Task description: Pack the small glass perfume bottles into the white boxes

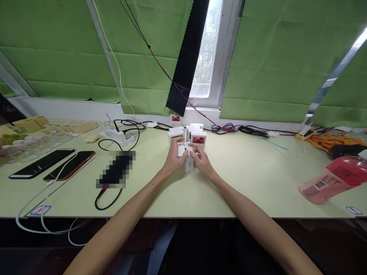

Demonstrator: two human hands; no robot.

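Between my hands, near the middle of the table, stands a small white cardboard box (189,165) with its top flap raised. My left hand (174,156) grips the flap side of the box, thumb at the top edge. With fingers bent over the opening, my right hand (201,159) holds the box from the right. What lies inside the box is hidden by my fingers. Just behind stand several similar white boxes; one box (198,141) on the right has a red picture on its front, and another box (176,132) stands on the left.
To the left lie two phones, a black phone (43,163) and a red-edged phone (70,165), plus a blurred dark device (117,170) on a cable. A white power strip (117,136) sits behind them. At right lies a pink bottle (329,179); cable bundles (252,131) run along the back.
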